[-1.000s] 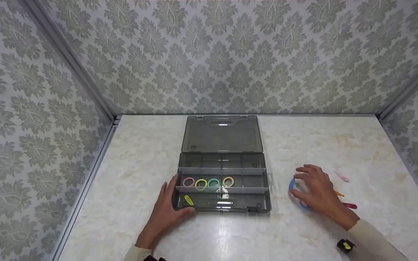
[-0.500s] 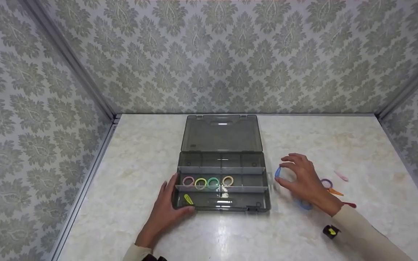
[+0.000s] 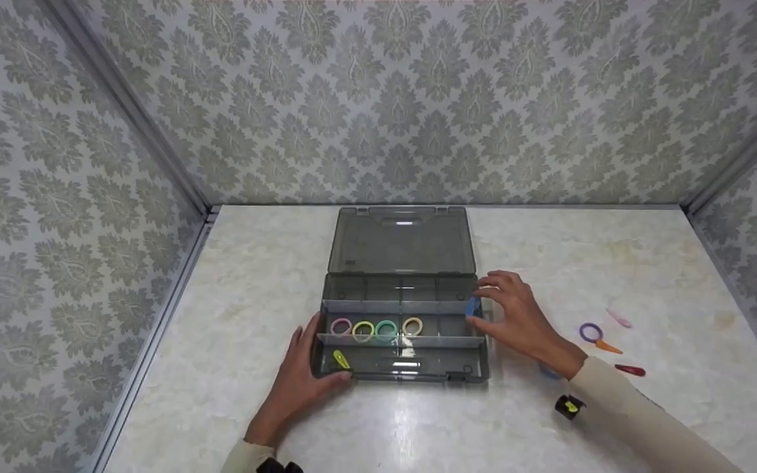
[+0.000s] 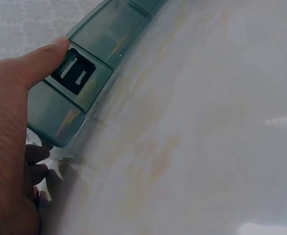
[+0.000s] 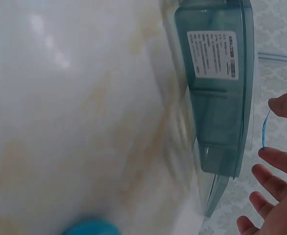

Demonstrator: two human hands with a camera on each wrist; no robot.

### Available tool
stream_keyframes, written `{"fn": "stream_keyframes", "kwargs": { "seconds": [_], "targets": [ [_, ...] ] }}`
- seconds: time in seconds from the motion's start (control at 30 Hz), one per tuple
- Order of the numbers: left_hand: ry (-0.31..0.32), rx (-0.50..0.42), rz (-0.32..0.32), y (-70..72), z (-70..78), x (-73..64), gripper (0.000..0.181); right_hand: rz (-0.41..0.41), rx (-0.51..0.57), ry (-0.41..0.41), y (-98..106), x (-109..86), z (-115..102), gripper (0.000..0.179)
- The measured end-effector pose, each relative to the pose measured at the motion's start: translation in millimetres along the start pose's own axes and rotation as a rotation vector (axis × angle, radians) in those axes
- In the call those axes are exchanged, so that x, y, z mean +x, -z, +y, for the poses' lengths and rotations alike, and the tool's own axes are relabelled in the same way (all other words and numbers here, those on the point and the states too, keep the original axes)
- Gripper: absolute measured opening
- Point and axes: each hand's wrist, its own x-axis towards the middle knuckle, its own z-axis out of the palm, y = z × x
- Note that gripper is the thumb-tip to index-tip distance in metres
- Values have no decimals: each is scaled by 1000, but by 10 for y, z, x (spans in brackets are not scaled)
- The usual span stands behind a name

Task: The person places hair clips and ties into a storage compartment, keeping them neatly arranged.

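A dark, see-through storage box (image 3: 378, 376) lies with its lid folded back. My left hand (image 3: 296, 387) grips its front left corner; in the left wrist view the thumb (image 4: 45, 56) presses beside the black latch (image 4: 75, 71). Between thumb and forefinger, my right hand (image 3: 520, 318) pinches a blue hair clip (image 3: 472, 307) over the box's right end. From the right wrist camera the clip (image 5: 265, 129) appears edge-on, above the rim. Pink (image 3: 341, 328), yellow (image 3: 363, 331), teal (image 3: 386, 330) and peach (image 3: 412, 327) hair ties lie in the middle row. A yellow hair clip (image 3: 341, 359) sits in the front row.
Right of the box lie a purple hair tie (image 3: 591, 332) and orange (image 3: 609, 347), red (image 3: 630, 370) and pink (image 3: 619, 318) hair clips. A blue item (image 3: 549, 372) is partly hidden under my right wrist. Patterned panels (image 3: 405, 131) border the table.
My right hand has carried the blue hair clip leftward from the table to over the box's right end, uncovering the purple hair tie and orange clip. My left hand has stayed at the box corner.
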Motion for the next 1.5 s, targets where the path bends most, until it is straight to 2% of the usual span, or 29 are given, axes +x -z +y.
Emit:
{"fn": "stream_keyframes", "kwargs": {
  "seconds": [0.37,0.6,0.8,1.0,1.13,1.33,1.5],
  "targets": [
    [-44,-8,20,13,-31,-1,124,-67,26,98,-235,159,-268,39],
    [10,-30,3,24,-22,-9,124,-101,39,170,-381,236,-415,41],
    [13,-42,4,24,-2,-25,124,-174,59,187,-484,296,-565,46],
    [17,-11,2,11,-12,-30,124,-236,77,208,-574,344,-676,43],
    [33,2,0,3,-13,-30,125,-267,66,252,-626,379,-742,42],
    [-9,-5,17,-5,-17,-19,125,-313,39,342,-688,437,-830,45],
    [-10,4,17,-8,-9,-23,123,-297,-4,444,-753,494,-851,42]
  ]
}}
